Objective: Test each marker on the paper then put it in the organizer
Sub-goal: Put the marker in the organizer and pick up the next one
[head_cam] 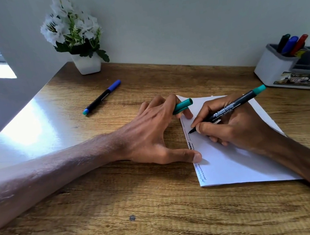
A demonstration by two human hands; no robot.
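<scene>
A wooden desk (122,209) stands against a pale wall, with a pot of white flowers (75,35) at the back. The right hand (235,125) pinches an uncapped green Faber-Castell marker (232,105), tip down on the left edge of the white paper (234,162), among several wavy test lines (201,172). The left hand (151,129) curls its fingers round the green cap (183,105), with its spread thumb pressing the sheet's edge. At the far right, the white organizer (273,67) already holds a black marker (283,42), a blue one (290,43) and a red one (299,43). So the job looks well past halfway. This marker needs capping and stowing, and a capped blue marker (102,97) lying apart on the desk probably remains.
</scene>
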